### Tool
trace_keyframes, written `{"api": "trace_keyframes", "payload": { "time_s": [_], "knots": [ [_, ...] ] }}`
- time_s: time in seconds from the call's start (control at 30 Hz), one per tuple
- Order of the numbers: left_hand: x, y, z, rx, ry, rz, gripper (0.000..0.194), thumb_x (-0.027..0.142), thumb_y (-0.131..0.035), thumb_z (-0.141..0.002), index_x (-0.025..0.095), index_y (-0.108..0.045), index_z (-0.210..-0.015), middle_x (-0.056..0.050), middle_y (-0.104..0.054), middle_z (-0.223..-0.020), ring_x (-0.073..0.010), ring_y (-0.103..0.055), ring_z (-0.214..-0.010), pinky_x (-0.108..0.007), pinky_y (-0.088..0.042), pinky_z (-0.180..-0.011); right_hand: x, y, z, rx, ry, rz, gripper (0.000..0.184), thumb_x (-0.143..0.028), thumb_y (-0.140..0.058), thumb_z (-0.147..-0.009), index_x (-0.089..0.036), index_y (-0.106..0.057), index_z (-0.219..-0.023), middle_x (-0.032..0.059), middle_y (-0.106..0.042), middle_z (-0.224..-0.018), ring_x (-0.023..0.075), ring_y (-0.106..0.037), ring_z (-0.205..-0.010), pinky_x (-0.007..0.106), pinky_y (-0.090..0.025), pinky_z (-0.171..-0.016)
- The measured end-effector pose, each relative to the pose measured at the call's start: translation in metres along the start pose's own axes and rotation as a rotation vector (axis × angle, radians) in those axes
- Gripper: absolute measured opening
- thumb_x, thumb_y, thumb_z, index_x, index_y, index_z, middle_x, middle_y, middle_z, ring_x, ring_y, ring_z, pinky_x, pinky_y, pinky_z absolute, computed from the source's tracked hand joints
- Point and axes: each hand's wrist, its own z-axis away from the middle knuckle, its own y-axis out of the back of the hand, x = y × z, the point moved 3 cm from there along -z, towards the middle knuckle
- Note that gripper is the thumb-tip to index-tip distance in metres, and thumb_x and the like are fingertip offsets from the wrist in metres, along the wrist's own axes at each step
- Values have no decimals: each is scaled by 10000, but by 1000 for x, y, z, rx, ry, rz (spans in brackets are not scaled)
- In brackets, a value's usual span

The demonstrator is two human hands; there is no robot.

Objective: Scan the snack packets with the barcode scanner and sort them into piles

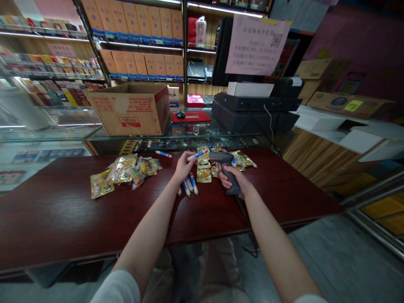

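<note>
My left hand (184, 166) pinches a thin white-and-blue stick-shaped package (198, 155) with a red end, held level above the table. Wrapped around the handle of a dark grey barcode scanner (232, 179) is my right hand (235, 179); the scanner's head points left, towards the package. Several similar stick packages (190, 185) lie just below my left hand, and another stick package (163, 154) rests by itself farther back. Between my hands are gold snack packets (204, 172). A heap of gold and clear packets (124, 170) lies to the left, and more packets (243, 160) sit behind the scanner.
The dark red table (142, 210) meets a glass counter at the back. On that counter stand an open cardboard box (129, 109), a mouse (180, 114) on a red mat and a black cash drawer (252, 118). The scanner's cable (248, 216) hangs over the front edge.
</note>
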Motion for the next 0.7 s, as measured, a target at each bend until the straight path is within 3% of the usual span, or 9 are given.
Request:
{"api": "trace_keyframes", "payload": {
  "time_s": [0.27, 0.53, 0.7],
  "knots": [
    [6, 0, 5, -2, -78, -366, 170, 302, -624, -802, 201, -558, -922, -9, -676, -880, -145, -626, -792, -258, -484, -741, 1, -4, -1, -1, 0, 39, 237, -390, -625, -828, -200, -499, -894, -87, -472, -535, 45, -315, -330, 177, -290, -342],
    [6, -1, 5, -35, -69, -444, 108, 227, -585, -806, 192, -575, -907, -24, -681, -865, -151, -626, -807, -261, -477, -764, 5, -3, -2, -1, -10, 94, 227, -363, -632, -812, -193, -504, -891, -90, -480, -505, 52, -327, -313, 186, -304, -333],
    [11, -1, 8, -27, -99, -417, 137, 304, -617, -823, 210, -573, -914, -17, -686, -864, -161, -629, -770, -262, -471, -725, 4, 0, -2, -1, -29, 78, 212, -363, -621, -817, -197, -506, -879, -90, -471, -513, 53, -320, -317, 183, -306, -337]
  ]
}}
